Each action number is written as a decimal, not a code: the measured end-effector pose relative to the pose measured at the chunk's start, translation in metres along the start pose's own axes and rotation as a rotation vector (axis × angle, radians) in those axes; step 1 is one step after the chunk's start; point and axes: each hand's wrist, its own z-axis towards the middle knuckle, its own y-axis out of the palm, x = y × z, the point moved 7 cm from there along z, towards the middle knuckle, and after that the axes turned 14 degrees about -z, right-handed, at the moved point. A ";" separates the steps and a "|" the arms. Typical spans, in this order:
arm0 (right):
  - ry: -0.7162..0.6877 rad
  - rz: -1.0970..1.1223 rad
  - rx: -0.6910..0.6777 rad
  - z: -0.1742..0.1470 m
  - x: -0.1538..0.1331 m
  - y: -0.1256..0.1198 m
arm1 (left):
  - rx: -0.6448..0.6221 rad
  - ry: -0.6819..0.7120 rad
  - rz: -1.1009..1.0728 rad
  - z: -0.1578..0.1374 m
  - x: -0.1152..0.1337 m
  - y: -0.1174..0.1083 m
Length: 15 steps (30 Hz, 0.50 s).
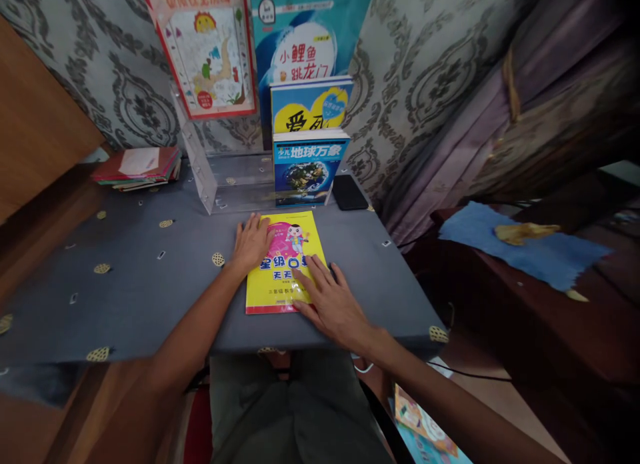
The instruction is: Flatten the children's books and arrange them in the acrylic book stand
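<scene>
A yellow workbook (260, 287) with a pink circle, a cartoon figure and a red bottom edge lies closed on the grey tablecloth. My left hand (254, 241) rests on its upper left side, fingers stretched out. Across its lower right part lies my right hand (333, 301), fingers spread flat on the cover. Just behind the workbook stands a clear acrylic book stand (200, 164). In it are a blue book with a globe picture (307, 174), a blue and yellow book (310, 111) and a teal book (313, 24).
A picture book with a red border (215, 57) is propped at the stand's left. A black phone (349, 193) lies right of the stand. Several stacked booklets (137, 167) sit at the back left. A blue cloth (475, 234) covers part of a dark red surface at right.
</scene>
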 end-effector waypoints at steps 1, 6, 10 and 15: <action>0.004 0.003 0.001 0.000 0.000 -0.001 | 0.007 0.001 -0.014 0.000 0.000 0.000; -0.012 0.006 -0.020 0.006 0.006 -0.006 | 0.046 0.012 -0.050 -0.001 0.001 -0.002; -0.023 0.046 -0.015 0.028 0.020 -0.010 | 0.047 0.001 -0.039 -0.002 0.002 -0.002; 0.021 0.043 -0.002 0.084 0.046 -0.001 | 0.052 0.005 -0.030 -0.002 0.003 -0.003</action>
